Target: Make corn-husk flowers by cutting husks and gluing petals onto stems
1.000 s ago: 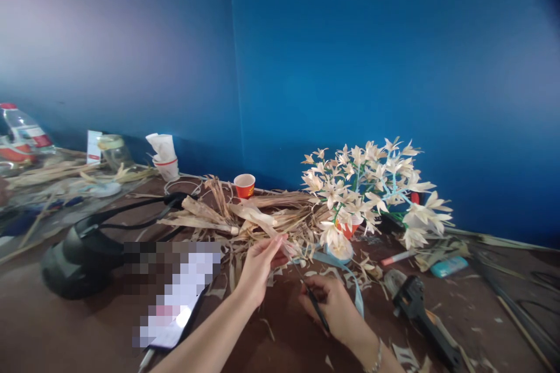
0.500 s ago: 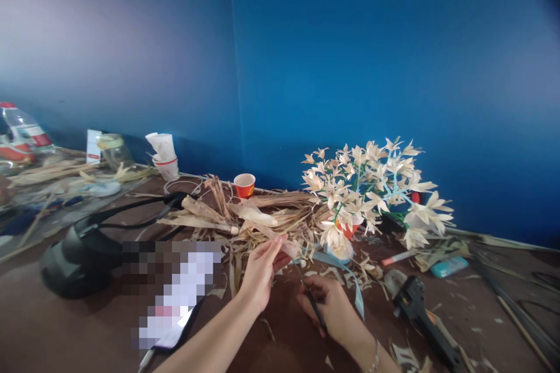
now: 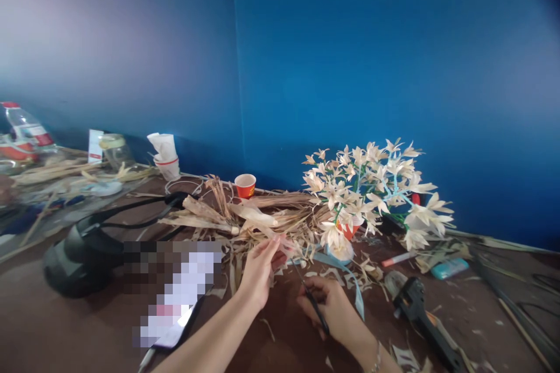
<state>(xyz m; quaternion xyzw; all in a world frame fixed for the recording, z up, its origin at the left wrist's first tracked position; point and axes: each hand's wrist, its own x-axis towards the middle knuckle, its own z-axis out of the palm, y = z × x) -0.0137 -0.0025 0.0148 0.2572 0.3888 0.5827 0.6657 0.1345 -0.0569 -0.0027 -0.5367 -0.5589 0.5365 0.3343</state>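
My left hand pinches a thin, pale strip of corn husk between thumb and fingers. Close by on the right, my right hand is closed around what look like black-handled scissors. Their thin metal blade points up and left toward the husk, and the hand hides part of the handle. Behind both hands lies a heap of dry corn husks with loose scraps around it. A bunch of cream husk flowers with green and light-blue stems stands just beyond my right hand.
A black glue gun lies to the right, near a blue packet. On the left are a phone with a cable and a black strapped object. A red paper cup stands against the blue partition.
The husk strip in my left hand has turned slightly, and the scissors' tip has shifted a little to the left. Both hands stay in nearly the same place.
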